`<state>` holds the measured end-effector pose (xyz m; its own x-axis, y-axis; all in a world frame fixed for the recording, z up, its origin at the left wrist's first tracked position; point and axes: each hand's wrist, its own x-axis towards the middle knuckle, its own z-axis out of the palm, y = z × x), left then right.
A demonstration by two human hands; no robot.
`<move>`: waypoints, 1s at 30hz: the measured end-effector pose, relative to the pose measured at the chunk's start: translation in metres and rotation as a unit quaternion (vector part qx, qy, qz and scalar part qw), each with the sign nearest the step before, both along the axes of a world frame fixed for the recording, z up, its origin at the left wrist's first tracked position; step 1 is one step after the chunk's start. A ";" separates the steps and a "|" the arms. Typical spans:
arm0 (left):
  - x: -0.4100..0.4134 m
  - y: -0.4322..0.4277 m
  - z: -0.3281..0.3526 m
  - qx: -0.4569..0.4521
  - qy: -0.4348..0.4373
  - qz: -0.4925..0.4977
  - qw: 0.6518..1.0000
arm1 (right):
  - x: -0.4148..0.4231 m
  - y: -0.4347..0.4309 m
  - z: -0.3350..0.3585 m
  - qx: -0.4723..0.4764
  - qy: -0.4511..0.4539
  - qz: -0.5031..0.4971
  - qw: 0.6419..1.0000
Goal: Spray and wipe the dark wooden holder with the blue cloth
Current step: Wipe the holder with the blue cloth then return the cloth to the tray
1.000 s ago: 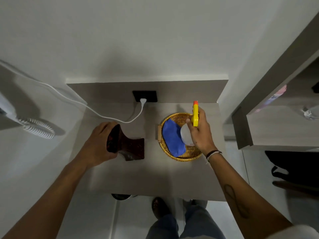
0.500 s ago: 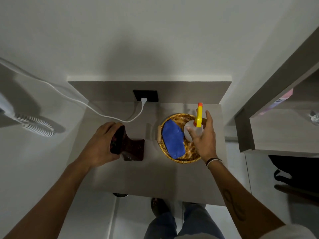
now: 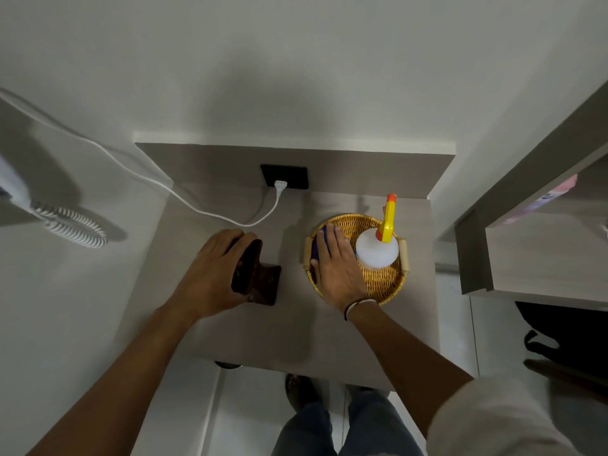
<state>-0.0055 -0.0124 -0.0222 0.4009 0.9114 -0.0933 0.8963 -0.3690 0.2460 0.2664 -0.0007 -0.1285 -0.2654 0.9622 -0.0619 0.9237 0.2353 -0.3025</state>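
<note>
Now the spray bottle (image 3: 378, 250) stands by itself in the basket (image 3: 381, 284), because the right hand (image 3: 335, 268) has let go of it and slid over to the blue cloth (image 3: 324, 233). That hand lies flat and spread out on top of the cloth, with its fingers (image 3: 329, 238) pointing away from the person. Only a small bit of blue peeks out past the fingertips. I cannot tell if the fingers have closed on the cloth yet. The bottle is just beside this hand, on its outer side, with its yellow top (image 3: 388, 222) pointing away.

On the other side, the left hand (image 3: 214, 268) is wrapped around the dark wooden holder (image 3: 260, 278) and keeps it steady on the table (image 3: 296, 330). The holder has not left its spot. Its tall part is under the palm and fingers, and its flat foot sticks out toward the right hand.

What matters most is this: the holder sits off to the inner side of the right hand, across a bare strip of table, not far away. The cloth is right under the right hand, so that hand is the one to lift it. Then I think it needs to go sideways, over the basket rim, to reach the holder. The rim could catch the cloth on the way out. The bottle is very near too, so a bump could tip it.
</note>
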 end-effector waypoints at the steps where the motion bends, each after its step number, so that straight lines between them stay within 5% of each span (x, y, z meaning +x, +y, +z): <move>1: 0.001 -0.001 -0.001 0.003 -0.004 0.003 1.000 | -0.001 0.006 -0.006 -0.012 -0.020 0.003 1.000; 11: 0.000 -0.004 -0.008 0.031 -0.048 0.013 0.998 | -0.006 0.009 -0.034 -0.084 -0.063 -0.021 0.994; 20: -0.020 -0.002 0.004 -0.037 -0.099 0.087 0.991 | -0.010 0.013 -0.049 -0.059 -0.075 -0.036 0.995; 25: -0.043 -0.009 0.003 -0.067 -0.176 0.114 0.975 | -0.006 0.009 -0.026 -0.023 0.105 -0.123 0.987; 30: -0.070 -0.016 -0.004 -0.080 -0.251 0.138 0.955 | -0.030 -0.028 0.021 0.112 0.294 -0.243 0.917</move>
<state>-0.0751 -0.0283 -0.0261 0.1793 0.9787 -0.0997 0.7081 -0.0581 0.7037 0.2361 -0.0287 -0.1080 0.2750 0.9465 0.1685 0.6284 -0.0444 -0.7766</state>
